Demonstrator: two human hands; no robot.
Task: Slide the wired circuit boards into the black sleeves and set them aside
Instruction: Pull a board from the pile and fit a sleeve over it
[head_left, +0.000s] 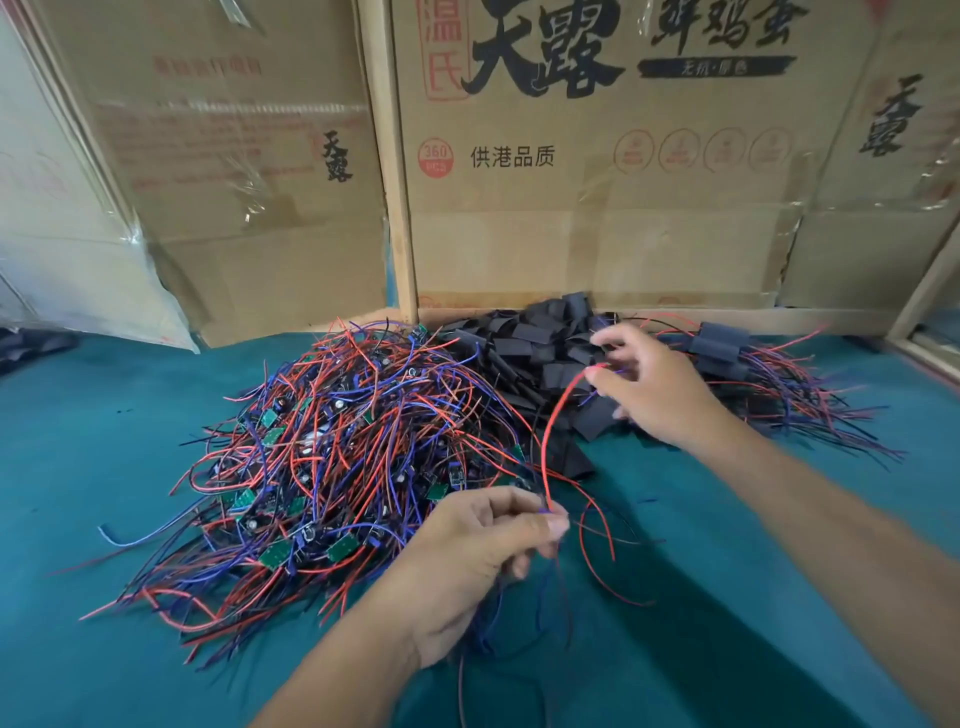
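A big tangle of green circuit boards with red, blue and black wires lies on the teal cloth at centre left. Behind it to the right sits a heap of flat black sleeves. My left hand pinches a bundle of wires near the pile's front edge; a red wire arcs up from it. My right hand hovers over the sleeves and pinches the far end of that red wire between thumb and fingers. Whether a board hangs from the wires under my left hand is hidden.
Sleeved boards with trailing wires lie at the far right. Tall cardboard boxes wall off the back, with a plastic-wrapped box at the left. The teal cloth covers the table.
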